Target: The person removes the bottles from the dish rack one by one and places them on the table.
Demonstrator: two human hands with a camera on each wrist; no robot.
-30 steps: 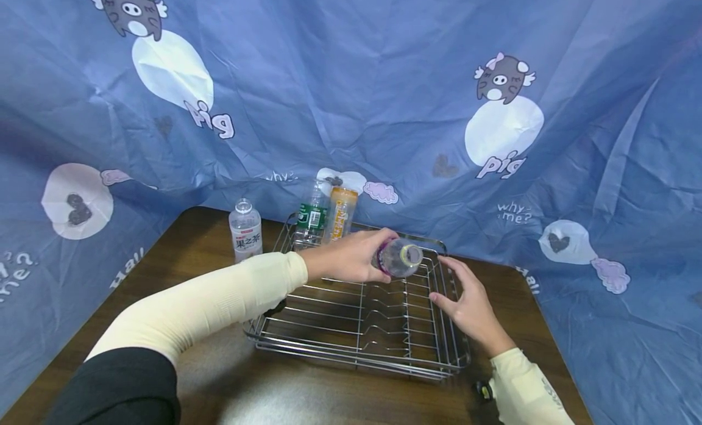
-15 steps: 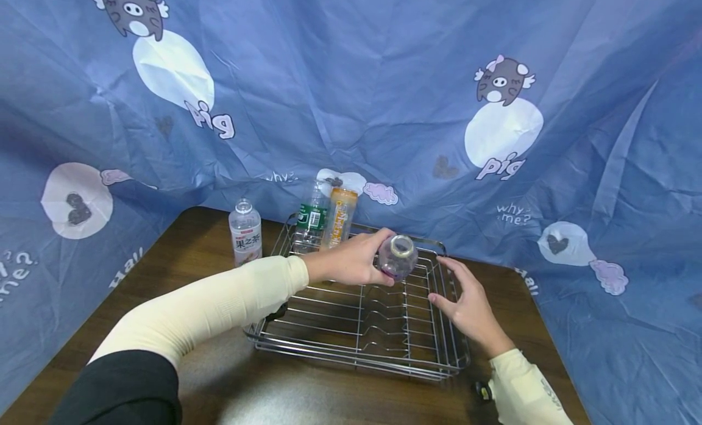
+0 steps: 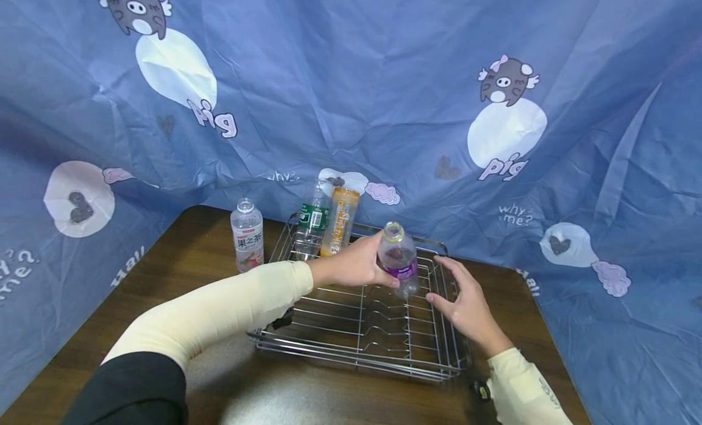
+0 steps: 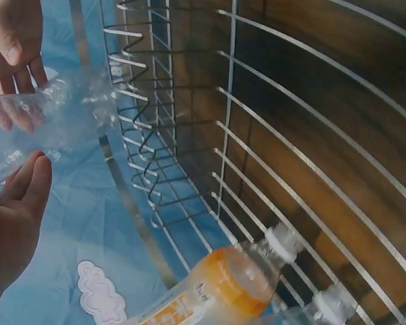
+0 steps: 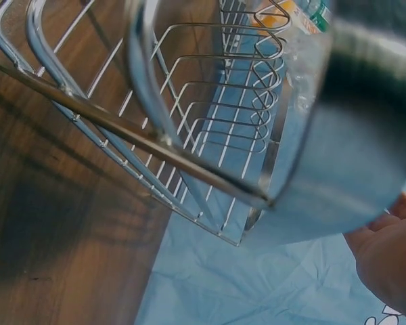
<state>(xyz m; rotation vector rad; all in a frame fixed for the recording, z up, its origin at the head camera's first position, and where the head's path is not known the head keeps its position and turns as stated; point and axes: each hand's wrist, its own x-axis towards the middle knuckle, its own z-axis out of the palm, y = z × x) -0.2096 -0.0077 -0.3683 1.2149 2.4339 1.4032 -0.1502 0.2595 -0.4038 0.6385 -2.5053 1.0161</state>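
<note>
A clear plastic bottle with a purple label and no cap is gripped by my left hand. It leans slightly, mouth up, over the right half of a wire dish rack. The left wrist view shows the bottle's clear wall between both hands. My right hand is at the rack's right side, fingers loosely bent and thumb apart, holding nothing. At the rack's back left lean a bottle with a green label and one with an orange label.
Left of the rack, another uncapped bottle with a white label stands on the brown wooden table. Blue printed cloth hangs behind the table. Upright wire loops line part of the rack's inside.
The purple-labelled bottle has turned from pointing toward the camera to nearly upright, its mouth now up and its label showing. The left hand kept its grip; the right hand barely moved.
</note>
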